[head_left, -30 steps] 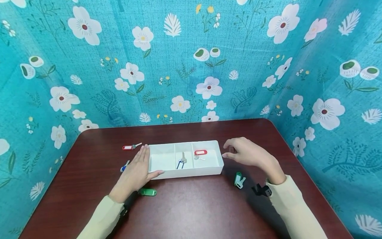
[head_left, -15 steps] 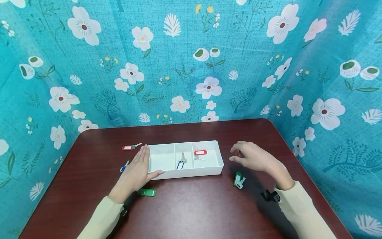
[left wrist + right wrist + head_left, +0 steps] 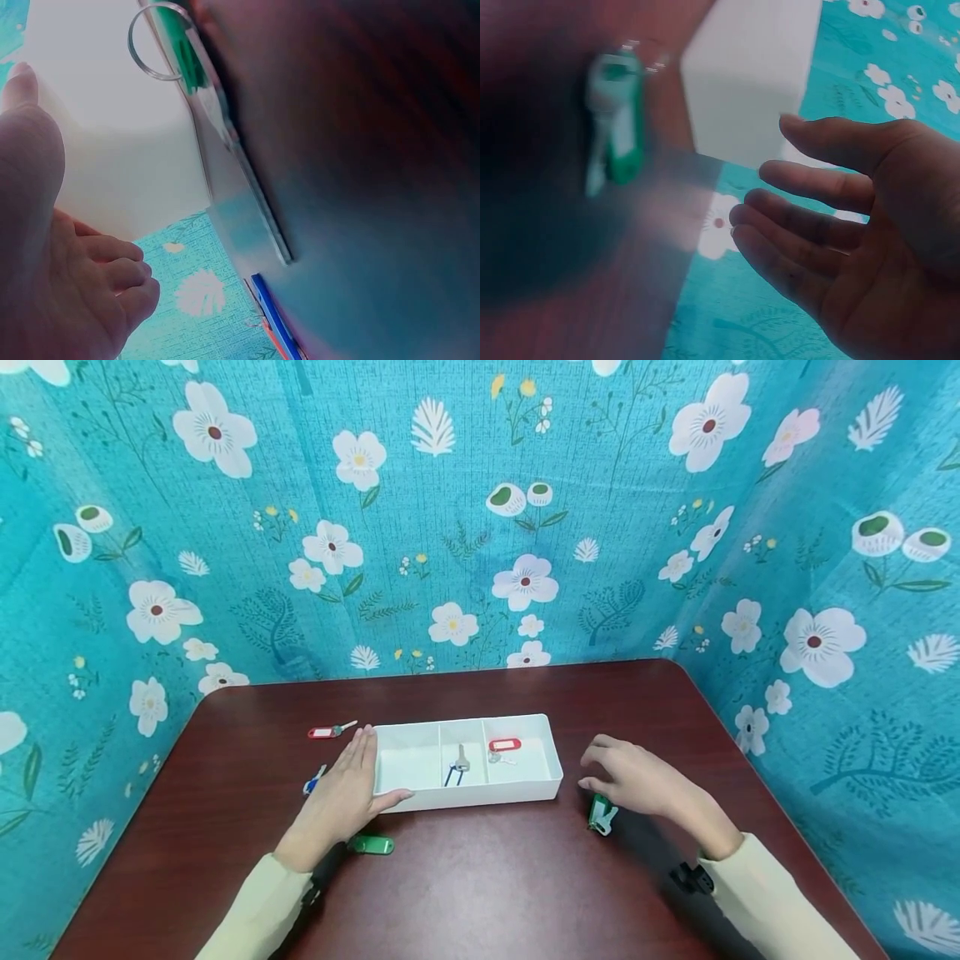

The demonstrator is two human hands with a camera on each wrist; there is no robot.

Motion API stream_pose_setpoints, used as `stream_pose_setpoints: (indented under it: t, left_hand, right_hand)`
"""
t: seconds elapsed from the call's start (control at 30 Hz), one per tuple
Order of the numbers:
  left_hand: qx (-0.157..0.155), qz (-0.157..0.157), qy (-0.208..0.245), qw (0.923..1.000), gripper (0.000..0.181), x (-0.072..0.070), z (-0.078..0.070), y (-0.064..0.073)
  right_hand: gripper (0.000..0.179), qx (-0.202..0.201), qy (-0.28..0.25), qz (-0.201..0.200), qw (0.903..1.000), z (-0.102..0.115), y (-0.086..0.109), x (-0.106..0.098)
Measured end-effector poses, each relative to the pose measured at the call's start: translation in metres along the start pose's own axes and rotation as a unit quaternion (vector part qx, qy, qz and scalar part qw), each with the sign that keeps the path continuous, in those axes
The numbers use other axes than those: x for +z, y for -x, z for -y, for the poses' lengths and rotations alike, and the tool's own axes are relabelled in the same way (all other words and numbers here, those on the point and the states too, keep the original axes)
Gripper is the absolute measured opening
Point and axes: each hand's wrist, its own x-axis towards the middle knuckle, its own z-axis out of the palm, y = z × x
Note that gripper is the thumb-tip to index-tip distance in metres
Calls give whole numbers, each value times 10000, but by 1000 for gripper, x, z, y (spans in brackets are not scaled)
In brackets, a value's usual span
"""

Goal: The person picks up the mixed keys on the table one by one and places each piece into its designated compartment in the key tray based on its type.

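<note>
A white three-compartment tray (image 3: 465, 796) stands mid-table. My left hand (image 3: 341, 797) rests against its left end, fingers straight and thumb along the front wall. The middle compartment holds a key with a blue tag (image 3: 459, 763); the right one holds a key with a red tag (image 3: 505, 745). My right hand (image 3: 641, 781) hovers over the table right of the tray, fingers loosely bent and holding nothing. Just below its fingertips lies a key with a green tag (image 3: 602, 816), which also shows in the right wrist view as a green-tagged key (image 3: 619, 112) with a ring.
Left of the tray lie a red-tagged key (image 3: 330, 731) and a blue-tagged key (image 3: 312, 782), the latter partly behind my left hand. A green-tagged key (image 3: 372, 844) lies near my left wrist. A flowered teal curtain (image 3: 450, 527) hangs behind the dark table (image 3: 480, 893).
My right hand has moved right, away from the tray's right end, then down toward the green-tagged key. The left hand has stayed against the tray.
</note>
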Motion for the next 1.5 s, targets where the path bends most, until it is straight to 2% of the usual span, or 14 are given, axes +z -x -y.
stream_pose_setpoints:
  t: [0.23,0.4,0.67,0.9,1.2,1.5]
  left_hand:
    - [-20,77,28,10000,116,0,0,-1]
    - [12,-6,-31,10000,116,-1,-1,-2]
    - [-26,131,-7,9999,116,-2,-2,-5]
    - [-9,171,-9,9999,115,0,-3,-5]
    - [-8,74,-10,10000,117,-1,1,-3]
    - [-25,142,113,9998,116,0,-1,-2]
  right_hand:
    - [21,37,73,35,10000,-9,10,11]
    - [21,-44,111,-99,9999,-11,14,19]
    - [31,-207,39,-225,9995,-11,20,35]
    - [33,-365,182,-380,9984,-14,27,47]
    - [56,-348,202,-207,9990,-17,31,56]
    - [67,-299,65,9,9995,-23,42,54]
